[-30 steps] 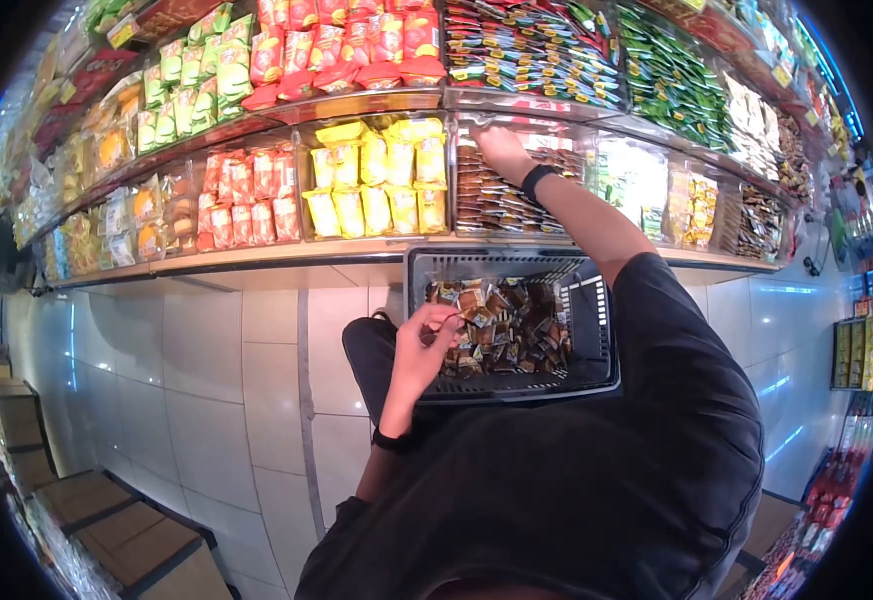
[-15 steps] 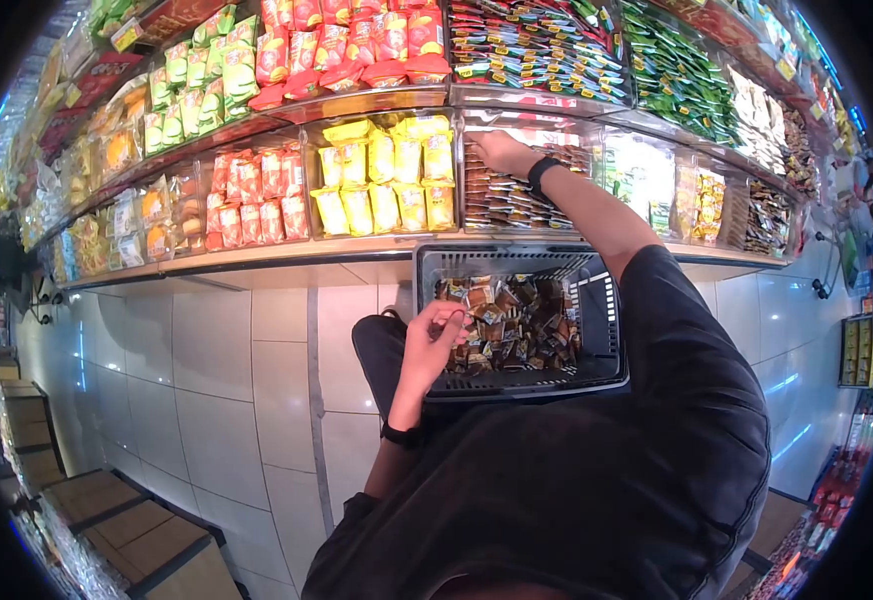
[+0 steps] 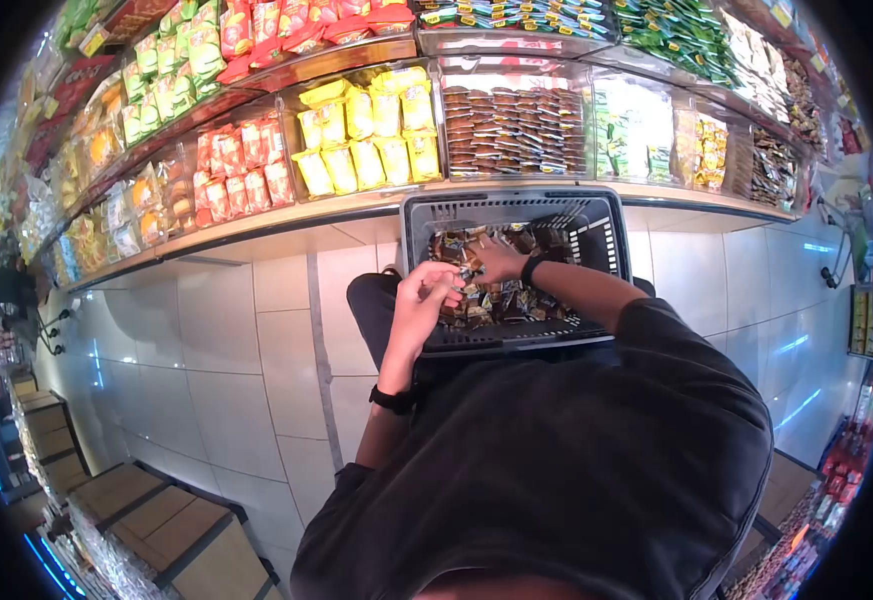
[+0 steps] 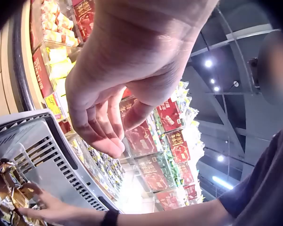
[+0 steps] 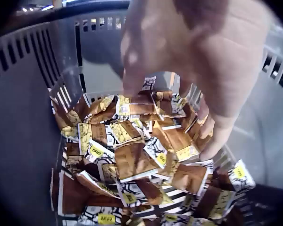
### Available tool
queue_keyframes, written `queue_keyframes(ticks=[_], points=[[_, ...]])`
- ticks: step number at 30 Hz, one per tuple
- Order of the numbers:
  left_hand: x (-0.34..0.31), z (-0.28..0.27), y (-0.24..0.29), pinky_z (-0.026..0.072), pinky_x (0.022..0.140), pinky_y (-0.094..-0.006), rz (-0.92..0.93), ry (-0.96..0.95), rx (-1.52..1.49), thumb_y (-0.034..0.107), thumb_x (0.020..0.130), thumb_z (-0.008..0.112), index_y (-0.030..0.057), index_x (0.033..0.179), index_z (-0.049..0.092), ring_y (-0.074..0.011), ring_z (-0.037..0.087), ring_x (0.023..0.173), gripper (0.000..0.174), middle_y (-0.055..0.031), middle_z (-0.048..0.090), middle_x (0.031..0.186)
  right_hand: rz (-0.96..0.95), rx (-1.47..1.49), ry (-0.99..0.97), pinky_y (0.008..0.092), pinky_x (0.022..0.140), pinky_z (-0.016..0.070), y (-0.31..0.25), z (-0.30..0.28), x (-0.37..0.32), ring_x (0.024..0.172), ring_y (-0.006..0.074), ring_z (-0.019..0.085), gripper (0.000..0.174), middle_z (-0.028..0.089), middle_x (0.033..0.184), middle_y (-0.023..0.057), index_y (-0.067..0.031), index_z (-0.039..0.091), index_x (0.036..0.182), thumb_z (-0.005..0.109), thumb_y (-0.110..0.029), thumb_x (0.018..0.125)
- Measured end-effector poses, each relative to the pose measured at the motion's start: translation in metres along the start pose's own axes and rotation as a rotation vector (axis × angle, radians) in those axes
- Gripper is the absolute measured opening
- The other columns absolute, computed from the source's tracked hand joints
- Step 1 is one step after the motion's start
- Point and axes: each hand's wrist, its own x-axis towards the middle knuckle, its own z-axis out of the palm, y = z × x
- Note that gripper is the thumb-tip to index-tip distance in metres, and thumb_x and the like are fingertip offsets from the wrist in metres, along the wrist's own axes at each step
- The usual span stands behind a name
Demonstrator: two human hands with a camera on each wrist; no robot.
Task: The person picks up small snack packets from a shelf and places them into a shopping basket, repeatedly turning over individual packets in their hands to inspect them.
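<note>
In the head view, the right hand [image 3: 497, 260] is inside the dark basket [image 3: 613, 240], on small brown packets [image 3: 501, 303]. The right wrist view has this hand [image 5: 198, 61] with its fingers spread over and touching brown, white and yellow packets [image 5: 137, 160]; what lies under the palm is hidden. Over the basket's left side is the left hand [image 3: 421, 305]. Its fingers hang loosely curled with nothing visible between them in the left wrist view, where the hand [image 4: 127, 80] is beside the basket's rim [image 4: 61, 141].
Behind the basket, a shelf bin holds stacked brown packets [image 3: 516, 130]. Yellow packets [image 3: 366, 130] fill the bin to its left, with red packets [image 3: 241, 165] farther left. Green packets [image 3: 676, 40] are up at the right. Wooden boxes [image 3: 156, 515] stand on the tiled floor [image 3: 216, 340].
The right hand has left the bin of brown packets and come down into the basket. The left hand remains near the basket's left side, and the head view has shifted a little.
</note>
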Motion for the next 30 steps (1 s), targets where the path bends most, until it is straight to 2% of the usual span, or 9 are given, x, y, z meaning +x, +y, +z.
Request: queue_keyframes(ticks=[5, 7, 11, 16, 20, 24, 26, 27, 30], points=[[-0.010, -0.006, 0.003, 0.0554, 0.075, -0.0274, -0.014, 0.000, 0.016, 0.014, 0.104, 0.058, 0.0013, 0.114, 0.066, -0.0137, 0.068, 0.084, 0.018, -0.0083, 0.071, 0.096, 0.160, 0.366, -0.568, 0.0472, 0.099, 0.0504, 0.014, 0.097, 0.029, 0.121, 0.0424, 0.060, 0.102, 0.059, 0.131, 0.0298, -0.0128, 0.032, 0.150, 0.085, -0.047, 0.070], [-0.016, -0.010, 0.003, 0.0556, 0.075, -0.0275, -0.031, 0.036, 0.024, 0.014, 0.104, 0.058, 0.0016, 0.115, 0.066, -0.0139, 0.067, 0.083, 0.018, -0.0086, 0.071, 0.096, 0.175, 0.288, -0.535, 0.0476, 0.092, 0.0533, 0.001, 0.106, 0.020, 0.117, 0.0435, 0.062, 0.104, 0.034, 0.153, 0.0332, -0.0172, 0.033, 0.151, 0.088, -0.031, 0.065], [-0.016, -0.017, -0.010, 0.0560, 0.075, -0.0285, -0.018, 0.036, -0.012, 0.016, 0.104, 0.058, 0.0014, 0.115, 0.066, -0.0142, 0.067, 0.083, 0.020, -0.0095, 0.071, 0.097, 0.106, -0.075, -0.543, 0.0460, 0.094, 0.0532, -0.024, 0.109, 0.006, 0.113, 0.0446, 0.064, 0.098, 0.021, 0.157, 0.0357, -0.0192, 0.037, 0.149, 0.087, -0.030, 0.065], [-0.008, -0.006, -0.005, 0.0557, 0.077, -0.0284, -0.047, -0.006, -0.009, 0.014, 0.104, 0.057, 0.0012, 0.115, 0.065, -0.0140, 0.067, 0.084, 0.019, -0.0097, 0.071, 0.098, 0.081, 0.262, -0.468, 0.0450, 0.098, 0.0508, -0.023, 0.089, -0.005, 0.117, 0.0372, 0.064, 0.072, 0.064, 0.128, 0.0222, -0.0158, 0.049, 0.141, 0.080, -0.031, 0.078], [-0.006, -0.003, -0.003, 0.0555, 0.077, -0.0287, -0.015, -0.011, -0.024, 0.013, 0.104, 0.056, 0.0010, 0.115, 0.065, -0.0144, 0.066, 0.084, 0.018, -0.0098, 0.071, 0.098, 0.003, 0.422, -0.424, 0.0416, 0.094, 0.0520, -0.002, 0.098, -0.012, 0.108, 0.0299, 0.068, 0.035, 0.072, 0.116, 0.0143, -0.0109, 0.065, 0.120, 0.069, -0.015, 0.086], [-0.008, -0.006, -0.006, 0.0553, 0.077, -0.0288, -0.025, 0.006, -0.058, 0.014, 0.104, 0.056, 0.0009, 0.115, 0.065, -0.0147, 0.066, 0.083, 0.019, -0.0101, 0.071, 0.098, -0.020, 0.519, -0.523, 0.0364, 0.082, 0.0528, 0.031, 0.119, -0.001, 0.091, 0.0204, 0.067, 0.027, 0.072, 0.102, 0.0102, -0.0100, 0.069, 0.104, 0.075, -0.013, 0.078], [-0.011, -0.007, -0.010, 0.0551, 0.077, -0.0287, -0.018, 0.021, -0.067, 0.015, 0.103, 0.057, 0.0002, 0.113, 0.065, -0.0147, 0.066, 0.083, 0.019, -0.0101, 0.071, 0.097, -0.063, 0.913, -0.343, 0.0334, 0.077, 0.0516, 0.047, 0.127, 0.000, 0.083, 0.0152, 0.062, 0.022, 0.071, 0.093, 0.0060, -0.0091, 0.070, 0.102, 0.073, -0.013, 0.081], [-0.011, -0.008, -0.014, 0.0551, 0.077, -0.0287, -0.024, 0.010, -0.070, 0.015, 0.103, 0.057, 0.0002, 0.113, 0.065, -0.0147, 0.066, 0.083, 0.019, -0.0101, 0.071, 0.097, 0.032, 0.655, -0.393, 0.0334, 0.076, 0.0513, 0.020, 0.052, -0.012, 0.083, 0.0138, 0.062, 0.025, 0.072, 0.094, 0.0025, -0.0091, 0.071, 0.106, 0.075, -0.014, 0.082], [-0.010, -0.010, -0.025, 0.0552, 0.077, -0.0284, 0.038, 0.073, -0.035, 0.015, 0.103, 0.058, -0.0006, 0.110, 0.067, -0.0144, 0.067, 0.084, 0.019, -0.0094, 0.071, 0.097, 0.046, 1.028, -0.206, 0.0324, 0.082, 0.0523, 0.018, -0.014, -0.036, 0.095, 0.0110, 0.063, 0.035, 0.072, 0.104, 0.0047, -0.0041, 0.067, 0.116, 0.074, -0.002, 0.082]])
